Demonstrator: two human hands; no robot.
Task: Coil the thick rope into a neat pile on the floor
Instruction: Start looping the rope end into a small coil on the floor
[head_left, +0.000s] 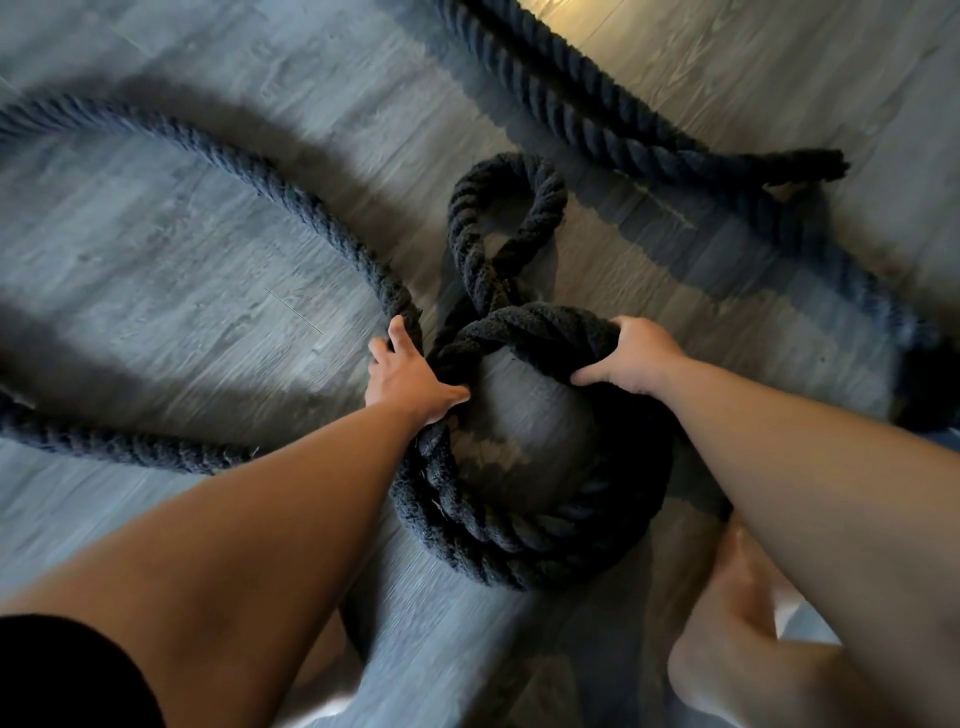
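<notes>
Your right hand is closed over the top turn of the thick rope, fingers curled over the far side and thumb tucked under on the inside. Your left hand lies flatter across the rope where the turns cross, thumb reaching inward. The frame is smeared there, so it looks more like a press with straight fingers than a clamp. The coil sits on the floor between your hands and back towards you, a couple of turns stacked into a ring with bare floor showing in its middle. Just beyond your hands a small loop stands out of line with that ring, and it is what to tidy first. Draw it back with your right hand until it lies on top of the ring at the same width, and use your left palm to pin the crossing so the lower turns do not slide. A rope this heavy and stiffly twisted will likely spring back, so let it roll under your fingers as it comes round. Off to the outside of your left hand a long run sweeps away and back, so there is plenty left to feed; bring it in from that side, one turn at a time. Beyond your right hand another stretch finishes in a frayed end. Mind your foot, close behind the right forearm, when you drop each turn.
</notes>
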